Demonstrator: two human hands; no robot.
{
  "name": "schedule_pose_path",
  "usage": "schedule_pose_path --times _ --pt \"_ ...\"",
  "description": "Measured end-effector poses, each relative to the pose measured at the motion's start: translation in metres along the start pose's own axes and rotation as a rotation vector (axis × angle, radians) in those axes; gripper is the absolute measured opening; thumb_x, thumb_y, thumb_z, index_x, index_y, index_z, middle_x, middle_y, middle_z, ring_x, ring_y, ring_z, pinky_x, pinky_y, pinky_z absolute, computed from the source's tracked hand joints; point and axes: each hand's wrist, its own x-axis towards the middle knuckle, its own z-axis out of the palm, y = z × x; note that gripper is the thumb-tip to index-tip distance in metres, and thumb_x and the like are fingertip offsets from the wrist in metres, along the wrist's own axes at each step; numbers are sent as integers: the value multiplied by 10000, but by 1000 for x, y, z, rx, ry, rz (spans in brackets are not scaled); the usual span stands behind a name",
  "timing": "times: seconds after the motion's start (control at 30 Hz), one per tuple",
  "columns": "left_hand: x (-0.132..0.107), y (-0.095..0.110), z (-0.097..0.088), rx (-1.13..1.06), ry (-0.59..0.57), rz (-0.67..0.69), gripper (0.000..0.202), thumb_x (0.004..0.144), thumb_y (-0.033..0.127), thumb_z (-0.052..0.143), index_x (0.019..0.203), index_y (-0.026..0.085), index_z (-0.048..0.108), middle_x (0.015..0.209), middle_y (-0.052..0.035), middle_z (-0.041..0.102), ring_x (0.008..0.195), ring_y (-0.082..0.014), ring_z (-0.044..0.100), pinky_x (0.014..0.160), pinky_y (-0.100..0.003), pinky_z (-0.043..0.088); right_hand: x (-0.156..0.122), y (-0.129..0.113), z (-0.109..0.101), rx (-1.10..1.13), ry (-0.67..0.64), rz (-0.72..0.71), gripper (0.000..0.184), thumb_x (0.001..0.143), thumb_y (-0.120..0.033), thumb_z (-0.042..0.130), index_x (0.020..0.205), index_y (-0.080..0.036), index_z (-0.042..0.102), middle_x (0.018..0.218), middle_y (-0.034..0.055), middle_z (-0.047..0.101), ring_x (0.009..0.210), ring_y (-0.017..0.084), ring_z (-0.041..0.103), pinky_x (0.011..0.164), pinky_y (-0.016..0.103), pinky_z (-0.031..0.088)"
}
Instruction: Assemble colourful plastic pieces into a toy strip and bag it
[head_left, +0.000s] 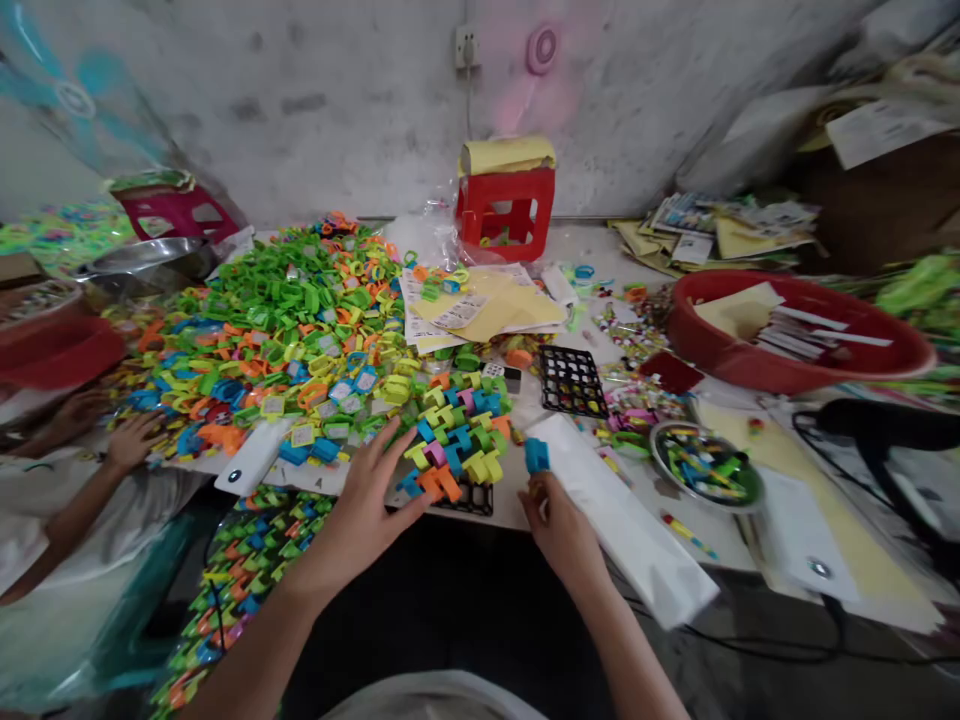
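Note:
My left hand (369,492) has its fingers apart at the left edge of a cluster of coloured plastic pieces (456,440). These blue, green, yellow and orange pieces stand close together over a black grid tray (474,498), whose front edge shows beneath them. Whether the fingertips touch the pieces I cannot tell. To the right, the thumb and fingers of my right hand (561,530) pinch a small blue plastic piece (537,455), beside a long white strip (622,520). Behind my left hand spreads a heap of similar pieces (300,310), some shaped like toy watches.
Another black grid tray (573,381) lies behind the cluster. At right are a bowl of small parts (739,497), a red basin (757,365) and a hair-dryer-like black object (885,425). A red stool (506,215) stands at the wall. A co-worker's hand (133,440) is at left.

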Motion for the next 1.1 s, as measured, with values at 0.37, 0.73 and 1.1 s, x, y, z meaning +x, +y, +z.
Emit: schedule_pose_path --times 0.37,0.73,1.1 --pt "-1 8 22 -24 -32 130 557 867 388 602 1383 277 425 1476 -108 389 1395 -299 310 1142 -553 240 -49 -27 18 967 -17 438 433 716 -545 691 926 -174 618 657 -5 550 559 136 493 524 267 402" --pt "57 42 32 63 -160 319 328 866 257 613 1191 296 614 1219 -26 623 1140 -242 519 1009 -459 352 -22 -43 43 726 -155 271 431 818 -604 542 843 -180 615 553 -32 499 460 107 445 433 223 347" --pt "75 37 37 -152 -302 242 408 752 112 687 1133 243 627 1120 -16 696 1043 -216 607 945 -372 414 -13 -45 52 596 -215 92 283 883 -395 496 940 -183 675 605 20 646 597 181 636 573 264 512"
